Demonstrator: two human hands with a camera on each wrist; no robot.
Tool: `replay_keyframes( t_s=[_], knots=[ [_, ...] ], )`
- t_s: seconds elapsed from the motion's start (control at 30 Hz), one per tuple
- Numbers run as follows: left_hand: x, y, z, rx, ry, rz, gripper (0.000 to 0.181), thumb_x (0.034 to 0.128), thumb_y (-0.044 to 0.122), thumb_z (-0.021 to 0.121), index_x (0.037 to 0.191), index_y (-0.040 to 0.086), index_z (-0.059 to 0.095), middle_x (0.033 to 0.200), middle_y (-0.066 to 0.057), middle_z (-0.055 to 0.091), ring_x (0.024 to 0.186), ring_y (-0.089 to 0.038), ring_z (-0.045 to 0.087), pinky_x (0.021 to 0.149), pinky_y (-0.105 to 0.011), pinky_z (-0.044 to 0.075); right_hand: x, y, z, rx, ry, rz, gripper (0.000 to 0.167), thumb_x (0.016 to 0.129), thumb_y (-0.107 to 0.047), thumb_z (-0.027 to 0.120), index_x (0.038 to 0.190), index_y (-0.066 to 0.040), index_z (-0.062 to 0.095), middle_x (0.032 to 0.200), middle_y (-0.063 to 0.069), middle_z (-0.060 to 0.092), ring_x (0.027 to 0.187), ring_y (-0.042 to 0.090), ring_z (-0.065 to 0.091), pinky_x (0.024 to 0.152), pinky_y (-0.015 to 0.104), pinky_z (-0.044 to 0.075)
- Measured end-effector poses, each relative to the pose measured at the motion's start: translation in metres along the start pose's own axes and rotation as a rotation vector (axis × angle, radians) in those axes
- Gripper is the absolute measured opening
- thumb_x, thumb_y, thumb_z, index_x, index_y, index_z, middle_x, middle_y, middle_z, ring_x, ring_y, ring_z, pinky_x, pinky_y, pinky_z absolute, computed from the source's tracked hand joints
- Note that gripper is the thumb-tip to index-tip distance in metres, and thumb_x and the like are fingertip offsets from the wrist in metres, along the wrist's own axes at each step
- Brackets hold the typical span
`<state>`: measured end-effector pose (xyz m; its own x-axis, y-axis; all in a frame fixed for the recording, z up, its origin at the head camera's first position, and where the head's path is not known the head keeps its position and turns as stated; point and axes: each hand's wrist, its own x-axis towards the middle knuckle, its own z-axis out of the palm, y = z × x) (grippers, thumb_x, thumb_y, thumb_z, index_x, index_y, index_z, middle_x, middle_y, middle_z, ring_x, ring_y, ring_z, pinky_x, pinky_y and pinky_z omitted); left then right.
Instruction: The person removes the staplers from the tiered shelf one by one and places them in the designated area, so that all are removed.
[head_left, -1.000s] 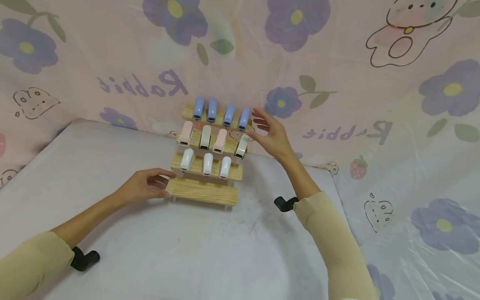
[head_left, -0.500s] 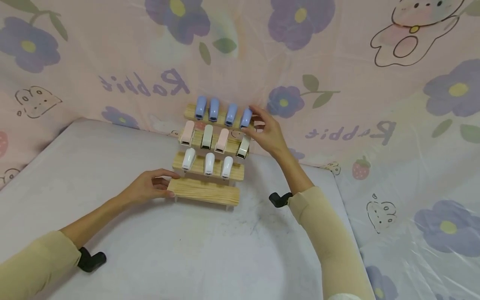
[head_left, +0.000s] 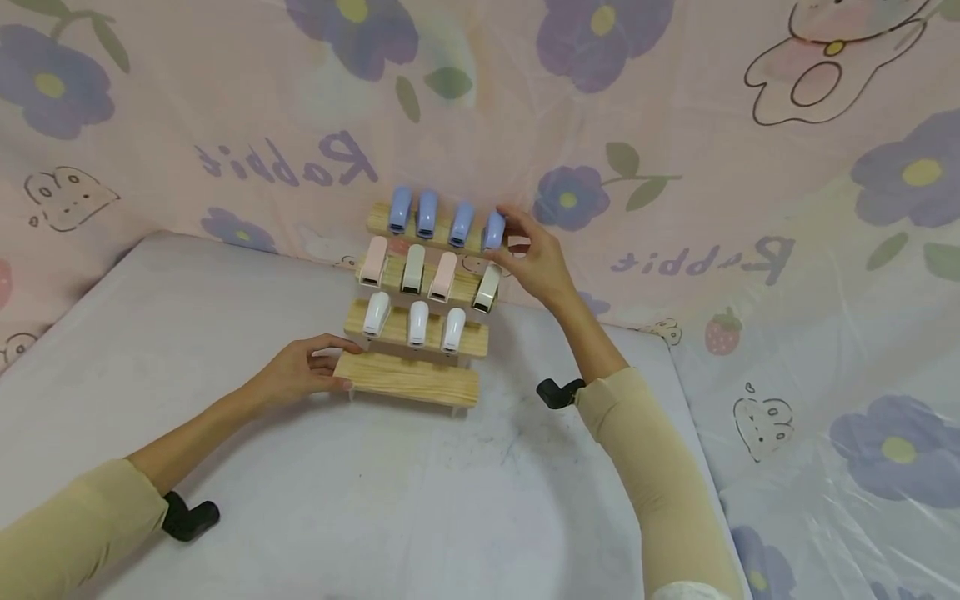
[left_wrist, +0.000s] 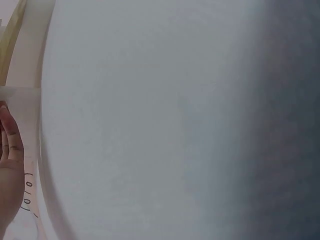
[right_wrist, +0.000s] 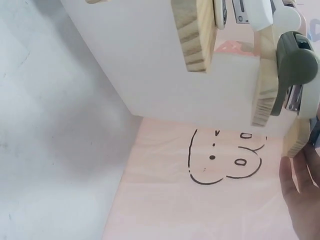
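A tiered display stand (head_left: 408, 381) has wooden shelves on pale supports. My left hand (head_left: 296, 371) holds the left end of its lowest shelf, thumb in front and fingers behind. In the left wrist view, only part of this hand (left_wrist: 11, 160) shows at the edge. On the top shelf's right end, my right hand (head_left: 536, 258) pinches a blue stapler (head_left: 494, 230) between thumb and forefinger. The right wrist view shows the right hand's fingers (right_wrist: 304, 167) by the shelf end, with that stapler mostly hidden. Below it sits a green stapler (head_left: 487, 288), tilted.
Other blue staplers (head_left: 427, 214) line the top shelf. Pink staplers (head_left: 444, 277) and a green one share the second shelf; white staplers (head_left: 418, 323) stand on the third. A patterned curtain (head_left: 465, 108) hangs behind the white table (head_left: 390, 517).
My right hand has moved in from beside the top shelf and taken hold of its end blue stapler. The left hand has moved slightly right, closer onto the lowest shelf's end.
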<state>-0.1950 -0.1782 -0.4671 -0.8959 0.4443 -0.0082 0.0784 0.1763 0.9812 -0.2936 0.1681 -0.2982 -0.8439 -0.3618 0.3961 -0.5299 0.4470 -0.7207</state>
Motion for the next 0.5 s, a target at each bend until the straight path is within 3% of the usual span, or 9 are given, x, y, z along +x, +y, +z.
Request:
replay_keyframes(
  t_s=[0.17, 0.33, 0.5],
  knots=[
    [0.001, 0.001, -0.001, 0.039, 0.001, 0.002, 0.058, 0.0827, 0.011, 0.081, 0.134, 0.004, 0.055, 0.108, -0.019, 0.07, 0.094, -0.02, 0.069, 0.076, -0.029, 0.055, -0.001, 0.003, -0.005, 0.009, 0.001, 0.028, 0.065, 0.085, -0.002, 0.076, 0.144, 0.001, 0.048, 0.128, 0.022, 0.06, 0.118, 0.034, 0.057, 0.098, 0.05, 0.047],
    [0.004, 0.004, -0.002, 0.052, -0.012, -0.002, 0.057, 0.083, 0.013, 0.081, 0.133, 0.005, 0.055, 0.094, -0.014, 0.07, 0.084, -0.018, 0.067, 0.071, -0.027, 0.052, -0.008, 0.001, -0.014, 0.01, 0.02, 0.025, 0.064, 0.085, 0.002, 0.075, 0.143, 0.005, 0.047, 0.126, 0.026, 0.059, 0.116, 0.039, 0.057, 0.097, 0.054, 0.046],
    [0.002, 0.006, -0.003, 0.017, -0.034, -0.025, 0.058, 0.0832, 0.01, 0.081, 0.133, 0.001, 0.052, 0.096, -0.017, 0.07, 0.086, -0.017, 0.067, 0.072, -0.027, 0.052, -0.013, 0.004, -0.022, 0.028, 0.02, 0.069, 0.065, 0.086, 0.004, 0.074, 0.144, 0.005, 0.046, 0.129, 0.027, 0.058, 0.113, 0.041, 0.06, 0.095, 0.049, 0.05]
  ],
)
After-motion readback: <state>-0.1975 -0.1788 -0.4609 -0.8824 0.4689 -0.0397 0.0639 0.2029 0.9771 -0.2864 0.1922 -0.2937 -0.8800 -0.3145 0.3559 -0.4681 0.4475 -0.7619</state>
